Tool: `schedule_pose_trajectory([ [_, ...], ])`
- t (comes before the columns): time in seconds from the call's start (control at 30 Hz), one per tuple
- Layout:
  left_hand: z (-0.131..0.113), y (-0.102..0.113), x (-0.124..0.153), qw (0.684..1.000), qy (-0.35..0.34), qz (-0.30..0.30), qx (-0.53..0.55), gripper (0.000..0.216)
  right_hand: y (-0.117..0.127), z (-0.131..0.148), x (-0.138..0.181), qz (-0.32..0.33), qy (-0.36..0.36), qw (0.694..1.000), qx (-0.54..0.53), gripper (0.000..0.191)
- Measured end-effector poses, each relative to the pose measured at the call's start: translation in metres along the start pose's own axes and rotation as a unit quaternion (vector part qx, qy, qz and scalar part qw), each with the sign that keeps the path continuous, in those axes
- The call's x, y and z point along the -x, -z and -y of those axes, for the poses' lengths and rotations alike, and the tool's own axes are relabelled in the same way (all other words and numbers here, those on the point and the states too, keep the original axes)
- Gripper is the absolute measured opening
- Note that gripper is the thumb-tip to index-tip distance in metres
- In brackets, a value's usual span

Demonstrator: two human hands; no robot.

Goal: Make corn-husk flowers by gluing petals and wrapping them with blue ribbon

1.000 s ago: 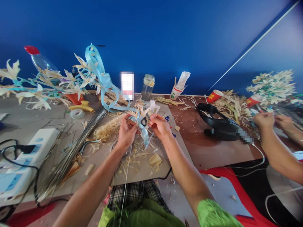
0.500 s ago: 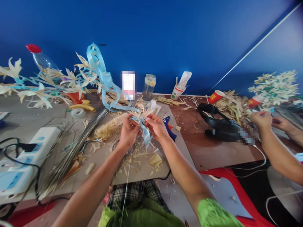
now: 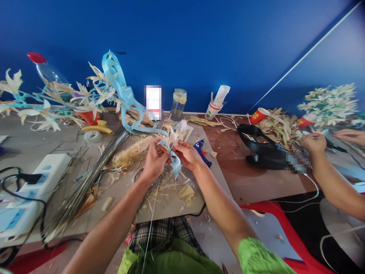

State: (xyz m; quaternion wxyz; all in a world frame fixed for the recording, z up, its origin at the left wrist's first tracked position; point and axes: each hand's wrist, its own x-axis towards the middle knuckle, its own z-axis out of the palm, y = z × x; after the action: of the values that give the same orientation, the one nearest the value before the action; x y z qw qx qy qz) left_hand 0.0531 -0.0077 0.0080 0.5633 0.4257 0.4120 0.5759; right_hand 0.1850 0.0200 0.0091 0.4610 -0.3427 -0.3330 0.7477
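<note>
At mid-frame we hold a pale husk flower (image 3: pixel 172 134) and a light-blue ribbon (image 3: pixel 176 164) between the fingertips of our left hand (image 3: pixel 154 160) and right hand (image 3: pixel 189 155). At lower left we see a white power strip (image 3: pixel 54 164) beside a bundle of thin grey strands (image 3: pixel 94 171), and a blue tool (image 3: pixel 203 153) lies just beside our right hand. A clear jar (image 3: pixel 178 105) stands by the blue wall (image 3: pixel 182 45) at upper centre, and at right we see a co-worker's hands (image 3: pixel 313 144) near a black strapped device (image 3: pixel 265 154).

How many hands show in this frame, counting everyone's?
4. The wearer's left hand and right hand meet at the blue ribbon in the centre. A co-worker's hand is right of the black device; another hand is at the right edge.
</note>
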Motion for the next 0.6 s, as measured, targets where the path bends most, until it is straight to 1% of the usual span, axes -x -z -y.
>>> schedule_pose_trajectory([
  [0.1,0.001,0.000,0.001,1.000,0.005,0.016,0.003,0.049,0.002,-0.003,-0.001,-0.002,-0.013,0.999,0.030,0.031],
  [0.17,0.001,0.001,0.001,1.000,0.006,0.021,-0.002,0.048,0.004,-0.006,-0.002,-0.023,-0.014,0.997,0.071,0.035],
  [0.23,0.002,0.003,-0.001,1.000,0.003,0.016,-0.009,0.049,0.007,-0.008,-0.003,-0.049,0.007,0.994,0.093,0.035],
  [0.33,0.003,0.006,-0.002,1.000,-0.009,0.000,-0.014,0.049,0.009,-0.005,-0.005,-0.064,0.053,0.996,0.041,0.031],
  [0.43,0.002,0.005,-0.002,1.000,-0.016,-0.007,-0.015,0.050,0.007,-0.001,-0.004,-0.058,0.053,0.997,-0.012,0.035],
  [0.53,-0.001,0.003,-0.001,1.000,-0.011,-0.006,-0.007,0.051,-0.001,-0.003,-0.002,-0.050,0.044,0.998,0.020,0.036],
  [0.6,-0.002,0.002,-0.001,1.000,-0.005,-0.006,-0.009,0.051,-0.006,-0.006,-0.001,-0.057,0.046,0.996,0.049,0.036],
])
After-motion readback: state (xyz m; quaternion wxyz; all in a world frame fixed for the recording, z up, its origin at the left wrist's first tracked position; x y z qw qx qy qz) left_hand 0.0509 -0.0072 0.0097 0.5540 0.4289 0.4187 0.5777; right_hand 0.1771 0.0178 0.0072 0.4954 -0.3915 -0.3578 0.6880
